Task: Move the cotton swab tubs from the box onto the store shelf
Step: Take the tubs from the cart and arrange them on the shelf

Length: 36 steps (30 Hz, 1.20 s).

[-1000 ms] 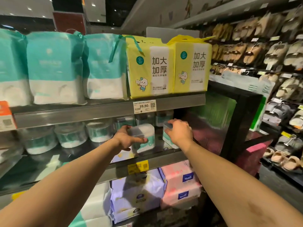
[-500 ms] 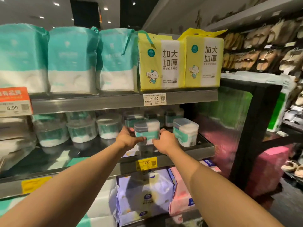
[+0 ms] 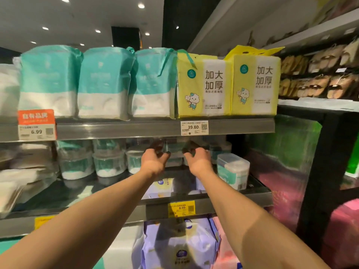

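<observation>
Both my arms reach deep under the upper shelf. My left hand (image 3: 155, 160) and my right hand (image 3: 198, 159) grip a rectangular cotton swab tub (image 3: 174, 154) between them, well back on the middle shelf (image 3: 223, 201). Their fingertips are in shadow and the tub is dim and partly hidden. A second tub (image 3: 233, 170), clear with a teal label, stands alone near the shelf's front, to the right of my right hand. More tubs (image 3: 219, 150) stand in a row at the back. The box is out of view.
Round clear tubs (image 3: 108, 164) fill the shelf to the left. The upper shelf edge (image 3: 136, 130) hangs low over my hands, carrying teal packs (image 3: 104, 82) and yellow packs (image 3: 204, 84). A black frame (image 3: 318, 162) borders the right. Tissue packs (image 3: 180, 243) sit below.
Both hands have pushed the tub from the shelf's front edge back into the shadow under the upper shelf. The right-hand tub stayed where it was set down.
</observation>
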Each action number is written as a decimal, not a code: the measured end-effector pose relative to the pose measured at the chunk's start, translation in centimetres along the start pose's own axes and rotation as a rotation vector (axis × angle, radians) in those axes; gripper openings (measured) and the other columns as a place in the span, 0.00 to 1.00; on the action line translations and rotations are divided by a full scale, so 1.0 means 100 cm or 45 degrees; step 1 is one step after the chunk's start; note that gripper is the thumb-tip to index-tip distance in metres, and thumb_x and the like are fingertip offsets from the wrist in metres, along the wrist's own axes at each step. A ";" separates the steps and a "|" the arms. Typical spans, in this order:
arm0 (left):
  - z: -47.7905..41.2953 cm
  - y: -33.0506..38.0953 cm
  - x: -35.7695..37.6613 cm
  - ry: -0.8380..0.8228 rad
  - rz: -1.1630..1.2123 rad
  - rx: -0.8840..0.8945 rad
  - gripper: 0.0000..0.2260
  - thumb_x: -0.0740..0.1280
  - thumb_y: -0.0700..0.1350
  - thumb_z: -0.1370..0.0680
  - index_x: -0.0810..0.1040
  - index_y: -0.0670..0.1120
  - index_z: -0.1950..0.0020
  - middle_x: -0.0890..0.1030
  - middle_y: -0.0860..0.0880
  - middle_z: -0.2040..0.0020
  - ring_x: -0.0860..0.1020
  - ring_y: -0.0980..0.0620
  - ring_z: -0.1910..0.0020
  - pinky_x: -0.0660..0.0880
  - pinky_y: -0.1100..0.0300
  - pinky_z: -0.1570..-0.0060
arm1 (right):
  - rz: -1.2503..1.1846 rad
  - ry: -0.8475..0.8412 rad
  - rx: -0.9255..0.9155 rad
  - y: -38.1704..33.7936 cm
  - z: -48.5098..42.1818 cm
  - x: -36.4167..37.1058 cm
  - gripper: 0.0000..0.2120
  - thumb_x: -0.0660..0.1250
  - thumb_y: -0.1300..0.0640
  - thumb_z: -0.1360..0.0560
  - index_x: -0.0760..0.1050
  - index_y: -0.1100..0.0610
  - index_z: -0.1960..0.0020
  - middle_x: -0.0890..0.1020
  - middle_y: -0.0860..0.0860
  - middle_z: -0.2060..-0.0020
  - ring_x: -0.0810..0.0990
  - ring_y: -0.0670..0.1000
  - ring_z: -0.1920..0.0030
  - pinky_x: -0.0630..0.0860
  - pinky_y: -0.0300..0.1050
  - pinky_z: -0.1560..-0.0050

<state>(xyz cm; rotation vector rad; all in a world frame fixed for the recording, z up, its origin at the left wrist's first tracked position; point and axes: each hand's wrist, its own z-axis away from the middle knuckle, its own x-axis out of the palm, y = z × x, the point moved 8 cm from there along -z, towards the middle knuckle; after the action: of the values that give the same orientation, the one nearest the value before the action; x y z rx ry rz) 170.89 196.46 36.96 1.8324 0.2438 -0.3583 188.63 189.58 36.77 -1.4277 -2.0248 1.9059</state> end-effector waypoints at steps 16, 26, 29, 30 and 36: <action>-0.032 -0.015 -0.001 0.112 -0.177 -0.016 0.11 0.66 0.38 0.21 0.79 0.33 0.42 0.82 0.36 0.49 0.81 0.37 0.49 0.78 0.49 0.45 | -0.166 0.050 -0.166 -0.009 -0.027 0.025 0.15 0.65 0.66 0.26 0.77 0.59 0.40 0.80 0.60 0.42 0.79 0.63 0.44 0.74 0.48 0.47; -0.029 -0.015 -0.006 0.107 -0.151 -0.041 0.11 0.64 0.38 0.20 0.78 0.36 0.40 0.82 0.38 0.47 0.81 0.39 0.47 0.78 0.49 0.41 | -0.168 0.033 -0.150 -0.009 -0.022 0.017 0.14 0.64 0.65 0.25 0.80 0.57 0.42 0.81 0.56 0.47 0.75 0.56 0.53 0.70 0.42 0.52; -0.030 -0.019 -0.009 0.105 -0.136 -0.052 0.12 0.63 0.37 0.20 0.76 0.38 0.37 0.81 0.40 0.45 0.80 0.41 0.46 0.78 0.52 0.43 | -0.165 -0.002 -0.025 0.000 -0.019 0.018 0.12 0.65 0.61 0.22 0.79 0.63 0.41 0.79 0.56 0.48 0.74 0.55 0.53 0.69 0.41 0.52; -0.031 -0.020 -0.011 0.107 -0.141 -0.049 0.12 0.63 0.37 0.20 0.76 0.38 0.37 0.82 0.40 0.45 0.80 0.41 0.47 0.78 0.53 0.45 | -0.169 -0.006 -0.002 0.001 -0.018 0.018 0.11 0.65 0.62 0.22 0.78 0.63 0.41 0.79 0.57 0.48 0.74 0.56 0.52 0.69 0.41 0.51; -0.041 -0.020 -0.009 0.011 -0.265 -0.096 0.12 0.61 0.37 0.20 0.78 0.34 0.41 0.81 0.36 0.45 0.79 0.38 0.49 0.75 0.53 0.50 | -0.136 0.026 -0.012 -0.010 -0.024 0.019 0.08 0.62 0.66 0.23 0.72 0.58 0.46 0.79 0.59 0.47 0.78 0.61 0.48 0.72 0.46 0.51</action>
<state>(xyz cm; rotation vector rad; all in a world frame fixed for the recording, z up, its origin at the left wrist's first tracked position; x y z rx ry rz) 169.86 200.98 36.50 1.7387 0.4500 -0.4791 188.29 192.75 37.19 -1.3069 -2.0585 1.8356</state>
